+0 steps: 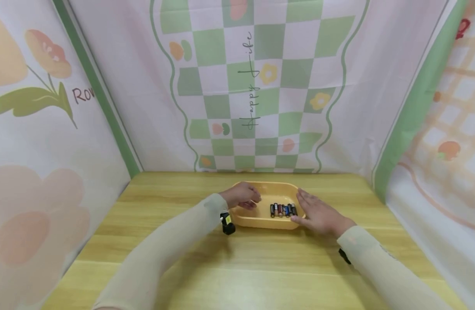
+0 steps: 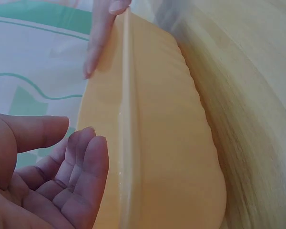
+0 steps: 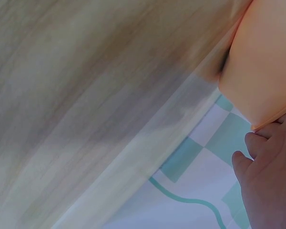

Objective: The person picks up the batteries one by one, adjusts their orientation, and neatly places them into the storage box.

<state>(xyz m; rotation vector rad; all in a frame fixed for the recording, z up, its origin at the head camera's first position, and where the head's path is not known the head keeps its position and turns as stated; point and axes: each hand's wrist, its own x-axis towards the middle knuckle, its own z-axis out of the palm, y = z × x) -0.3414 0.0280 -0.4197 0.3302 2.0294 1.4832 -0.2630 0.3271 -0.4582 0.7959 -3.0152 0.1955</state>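
A yellow oval tray [image 1: 260,223] stands on the wooden table. Several small batteries [image 1: 283,210] of mixed colours lie side by side in a row at its right end. My left hand [image 1: 243,196] hovers over the left part of the tray. In the left wrist view, that left hand [image 2: 62,176] has loosely bent fingers, thumb apart, and nothing between them. The right hand [image 1: 322,215] rests its fairly straight fingers on the tray's right end, thumb near the front rim by the batteries. The right wrist view shows these fingers [image 3: 264,136] at the tray's edge.
The wooden table [image 1: 256,267] reaches back to a curtain [image 1: 260,86] with a green and white check print. Patterned cloth hangs on both sides as well. A small black device [image 1: 227,223] is strapped to the left wrist.
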